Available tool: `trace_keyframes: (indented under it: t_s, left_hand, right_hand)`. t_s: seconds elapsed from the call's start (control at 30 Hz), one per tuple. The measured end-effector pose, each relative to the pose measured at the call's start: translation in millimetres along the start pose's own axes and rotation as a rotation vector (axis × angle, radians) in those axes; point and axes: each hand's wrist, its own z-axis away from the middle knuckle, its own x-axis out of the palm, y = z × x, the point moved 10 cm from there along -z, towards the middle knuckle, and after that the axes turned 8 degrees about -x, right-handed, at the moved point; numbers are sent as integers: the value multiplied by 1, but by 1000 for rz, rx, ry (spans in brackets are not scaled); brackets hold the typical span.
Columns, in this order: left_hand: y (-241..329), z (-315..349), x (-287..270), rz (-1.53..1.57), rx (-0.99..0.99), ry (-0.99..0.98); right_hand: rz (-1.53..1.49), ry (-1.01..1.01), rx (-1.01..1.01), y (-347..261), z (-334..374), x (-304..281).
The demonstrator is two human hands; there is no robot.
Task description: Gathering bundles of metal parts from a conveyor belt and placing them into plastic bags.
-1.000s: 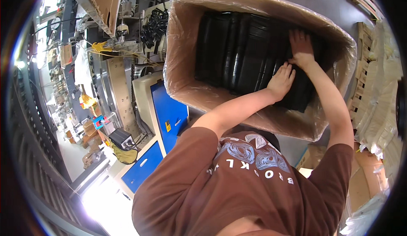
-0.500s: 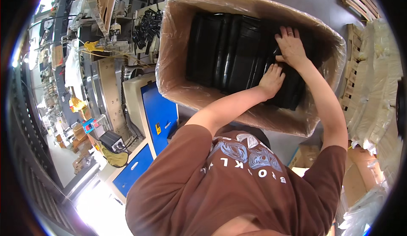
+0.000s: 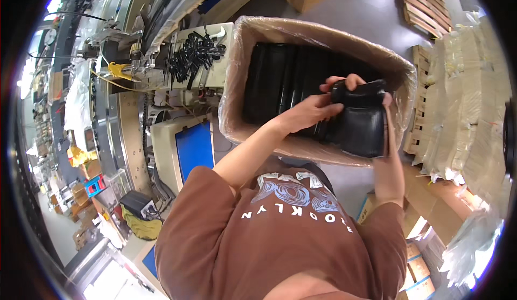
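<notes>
Above the right part of a cardboard box [image 3: 237,74] lined with clear plastic film, I hold up a glossy black sheet-like piece [image 3: 360,130], folded or bunched at its far end; its exact kind I cannot make out. My left hand [image 3: 312,111] grips it at its far left corner, thumb on the near side. Along its right edge lies my right hand [image 3: 387,114], blurred and mostly hidden, with fingertips at the far right corner. Several similar black pieces [image 3: 269,82] lie in rows inside the box below.
A bench corner left of the box carries a heap of small black parts [image 3: 194,57]. Beyond it runs machinery with a yellow clamp-like part [image 3: 121,71]. A blue-doored cabinet [image 3: 195,150] stands near left. Wooden pallets [image 3: 423,4] and film-wrapped stacks [image 3: 458,95] are on the right.
Both hands were pressed on the black pieces in the box; now a black piece is raised between them. My view has shifted, showing more floor beyond the box.
</notes>
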Motion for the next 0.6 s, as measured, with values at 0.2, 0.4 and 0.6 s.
trace_keyframes:
  t_s: [0.2, 0.4, 0.6]
  left_hand:
    - [-11, 79, -63, 442, -276, -29]
    - [37, 121, -69, 842, -102, -214]
    - [108, 151, -64, 1036, 200, -385]
  right_hand:
    - [-187, 42, -77, 54, -50, 101]
    - [-223, -43, -147, 90, -97, 152]
    - [-122, -93, -196, 88, -123, 187]
